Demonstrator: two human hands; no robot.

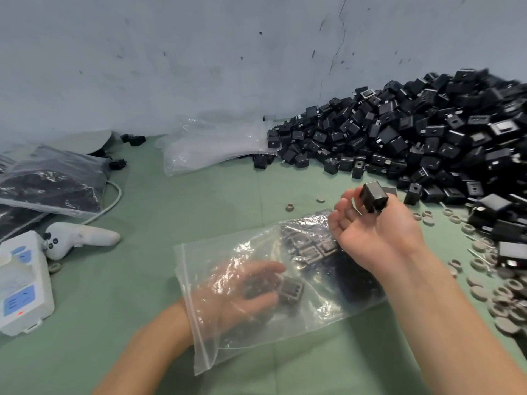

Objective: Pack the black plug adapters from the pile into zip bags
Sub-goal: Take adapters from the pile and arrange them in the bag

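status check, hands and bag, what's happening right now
Left hand inside bag, gripping inner adapter. Right hand pinches fresh adapter above the bag. Pile at right, nothing blocking.

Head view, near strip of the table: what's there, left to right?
White power strip → white controller → left hand inside the zip bag, holding a bagged adapter → right hand pinching a loose adapter → grey rings.
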